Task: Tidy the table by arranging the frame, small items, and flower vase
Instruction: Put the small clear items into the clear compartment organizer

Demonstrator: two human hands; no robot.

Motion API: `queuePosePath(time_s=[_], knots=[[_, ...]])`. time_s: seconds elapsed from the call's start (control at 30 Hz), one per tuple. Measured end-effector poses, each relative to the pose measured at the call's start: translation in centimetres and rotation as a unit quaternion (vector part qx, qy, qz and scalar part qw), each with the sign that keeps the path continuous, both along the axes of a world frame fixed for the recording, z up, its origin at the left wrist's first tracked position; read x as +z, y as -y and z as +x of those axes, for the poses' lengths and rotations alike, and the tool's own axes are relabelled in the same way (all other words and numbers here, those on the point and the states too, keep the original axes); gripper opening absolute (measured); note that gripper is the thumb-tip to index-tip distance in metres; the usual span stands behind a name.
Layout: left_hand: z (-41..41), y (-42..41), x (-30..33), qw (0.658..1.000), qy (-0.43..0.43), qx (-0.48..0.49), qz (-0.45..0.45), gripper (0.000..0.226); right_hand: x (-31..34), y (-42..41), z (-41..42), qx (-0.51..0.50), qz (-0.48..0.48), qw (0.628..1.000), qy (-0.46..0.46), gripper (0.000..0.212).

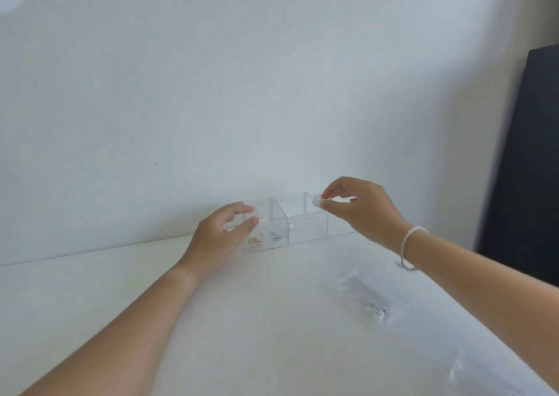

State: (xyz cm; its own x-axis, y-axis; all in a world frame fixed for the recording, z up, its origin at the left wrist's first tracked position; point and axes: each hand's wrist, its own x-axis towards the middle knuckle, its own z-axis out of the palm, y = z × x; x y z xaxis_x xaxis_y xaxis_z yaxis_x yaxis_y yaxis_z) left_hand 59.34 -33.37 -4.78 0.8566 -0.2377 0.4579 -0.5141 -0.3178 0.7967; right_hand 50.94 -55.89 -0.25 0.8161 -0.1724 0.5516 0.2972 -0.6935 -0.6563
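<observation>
Both arms extended, left hand (219, 232) curled, right hand (360, 211) fingers (331, 190) pinching.

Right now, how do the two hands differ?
The left hand grips the clear plastic compartment box at its left corner; the right hand pinches a small white round item above its right edge. The right wrist wears a white cord bracelet; the left wrist is bare. Both are at the box.

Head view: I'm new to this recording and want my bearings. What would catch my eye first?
The clear organizer by the wall draws the eye: the left hand holds its left end, while the right hand pinches a small white round item above its right compartment. Next comes a clear plastic bag lying on the white table, nearer and to the right.
</observation>
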Motion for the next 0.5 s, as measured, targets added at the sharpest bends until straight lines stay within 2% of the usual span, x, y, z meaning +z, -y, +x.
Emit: queuePosePath(time_s=[0.13, 0.27, 0.4, 0.5], knots=[[0.3, -0.3, -0.6, 1.0, -0.013, -0.003, 0.004, 0.011, 2.1, -0.6, 3.5, -0.015, -0.099, 0.991, -0.089, 0.006], [0.4, -0.4, -0.4, 1.0, -0.019, -0.008, 0.005, 0.01, 2.8, -1.4, 6.1, -0.034, -0.2, 0.963, -0.179, 0.006], [0.5, -0.3, -0.3, 1.0, -0.004, -0.002, 0.005, 0.003, 2.7, -2.4, 7.1, -0.045, -0.268, 0.936, -0.224, 0.006], [0.5, 0.0, -0.2, 0.999, 0.032, 0.01, 0.03, 0.017, 2.4, -2.9, 7.5, -0.051, -0.29, 0.924, -0.245, 0.005]])
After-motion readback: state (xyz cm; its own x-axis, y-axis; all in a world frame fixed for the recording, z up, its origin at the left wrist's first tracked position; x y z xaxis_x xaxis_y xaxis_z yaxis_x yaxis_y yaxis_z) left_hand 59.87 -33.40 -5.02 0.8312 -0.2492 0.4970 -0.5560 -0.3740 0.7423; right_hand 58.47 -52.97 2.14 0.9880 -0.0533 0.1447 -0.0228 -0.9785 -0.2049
